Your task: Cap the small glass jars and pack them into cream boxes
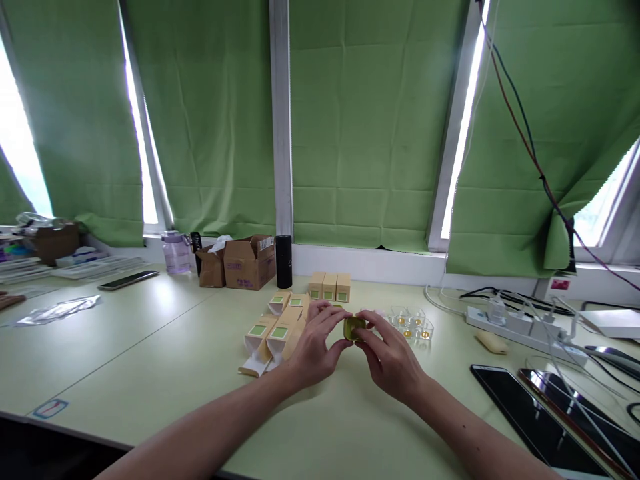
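Observation:
My left hand [315, 343] and my right hand [390, 357] meet over the pale green table [150, 347], both pinching one small olive-green round object [353, 327] between their fingertips. Just left of my left hand lie several open tan cartons with green labels [273, 330], flaps toward me. Three closed tan boxes [329, 287] stand in a row behind my hands. To the right of the object sit small clear trays holding gold-coloured pieces [413, 321].
Brown cardboard boxes [249, 261], a black cylinder [283, 261] and a clear bottle [175, 252] stand by the window. A power strip with cables [520, 325] and dark phones [530, 417] lie at the right. A phone [128, 280] and plastic bag [57, 311] lie at the left.

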The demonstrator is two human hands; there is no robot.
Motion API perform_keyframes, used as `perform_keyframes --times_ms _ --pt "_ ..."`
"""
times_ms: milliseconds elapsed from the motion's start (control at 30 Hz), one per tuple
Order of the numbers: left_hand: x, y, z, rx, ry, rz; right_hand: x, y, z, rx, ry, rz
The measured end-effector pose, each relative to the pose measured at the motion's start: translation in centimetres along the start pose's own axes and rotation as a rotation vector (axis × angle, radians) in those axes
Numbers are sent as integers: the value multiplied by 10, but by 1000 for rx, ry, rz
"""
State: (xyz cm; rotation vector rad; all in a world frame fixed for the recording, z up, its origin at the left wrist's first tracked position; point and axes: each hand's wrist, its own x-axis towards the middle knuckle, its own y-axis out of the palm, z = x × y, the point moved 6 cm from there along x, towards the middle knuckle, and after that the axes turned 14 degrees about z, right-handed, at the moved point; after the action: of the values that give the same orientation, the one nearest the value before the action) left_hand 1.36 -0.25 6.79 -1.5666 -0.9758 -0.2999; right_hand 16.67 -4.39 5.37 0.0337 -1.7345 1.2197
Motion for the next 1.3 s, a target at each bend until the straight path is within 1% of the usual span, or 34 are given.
perform_keyframes --times_ms 167,367,500,667,900,1000,1033,1100,1200,1300 --pt "-1 1 0 10 20 -12 1 -1 2 -16 -17 -4" --pt "-2 1 2 39 20 -20 6 -2 7 -40 -26 26" --pt "-2 2 4 45 13 -14 5 2 3 -30 -6 38" --pt "-2 2 3 48 22 -20 1 4 -1 8 7 10" --pt "-2 4 6 58 -13 8 3 7 -3 65 40 78" --pt "-3 5 6 57 -6 16 1 7 -8 191 60 38" --pt "-3 5 6 54 -2 18 0 8 -12 249 85 12" --pt "-3 5 4 49 -4 25 -2 8 -22 393 182 -57" --pt "-3 4 1 65 -8 44 -5 15 -40 725 371 -128" --pt "-3 5 -2 110 17 76 -4 27 -49 1058 491 -114"
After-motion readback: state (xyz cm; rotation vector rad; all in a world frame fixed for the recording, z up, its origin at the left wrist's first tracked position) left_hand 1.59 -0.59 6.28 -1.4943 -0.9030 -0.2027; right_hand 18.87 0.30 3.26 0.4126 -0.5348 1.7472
